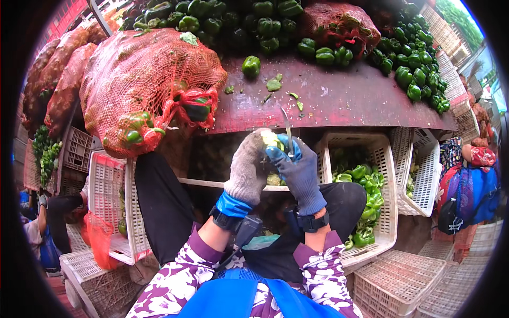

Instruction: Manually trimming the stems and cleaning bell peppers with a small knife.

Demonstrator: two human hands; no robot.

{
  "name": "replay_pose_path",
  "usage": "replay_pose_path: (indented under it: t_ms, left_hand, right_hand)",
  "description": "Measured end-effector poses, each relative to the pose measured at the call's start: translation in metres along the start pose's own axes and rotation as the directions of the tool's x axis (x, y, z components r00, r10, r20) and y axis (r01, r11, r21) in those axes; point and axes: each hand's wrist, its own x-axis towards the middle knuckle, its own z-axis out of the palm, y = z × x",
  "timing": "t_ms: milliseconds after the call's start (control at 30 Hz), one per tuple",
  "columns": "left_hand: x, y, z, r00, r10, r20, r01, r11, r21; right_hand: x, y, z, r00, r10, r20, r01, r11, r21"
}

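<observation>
My left hand (246, 163), in a greyish knit glove, is closed around a bell pepper piece (272, 139) whose pale inner side shows. In my right hand (300, 171), gloved in blue, is a small knife (287, 125) with its thin curved blade pointing up. Both hands meet just in front of the table edge, and the right fingers touch the pepper piece. A white plastic crate (391, 222) beside my right leg holds opened green bell peppers (370, 198). Below my hands is another crate, seen mostly by its rim (210, 183); its contents are largely hidden.
The reddish tabletop (338, 99) carries pepper scraps (274, 84), a whole bell pepper (251, 67) and a pepper heap (270, 24). A bulging red mesh sack (147, 79) overhangs its left edge. Stacked crates (397, 274) stand at lower right. Other people (469, 187) sit at both sides.
</observation>
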Motion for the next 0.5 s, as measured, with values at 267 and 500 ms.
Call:
replay_pose_path:
  t_ms: [267, 500]
  left_hand:
    - [-0.017, 0.028, 0.015, 0.948, -0.316, -0.019, 0.314, 0.945, -0.091]
    - [0.022, 0.061, -0.011, 0.947, -0.159, 0.278, -0.224, 0.292, 0.930]
  right_hand:
    - [-0.010, -0.019, -0.008, 0.953, 0.292, 0.076, -0.289, 0.812, 0.506]
    - [-0.009, -0.040, -0.075, 0.937, -0.335, -0.103, -0.011, -0.322, 0.947]
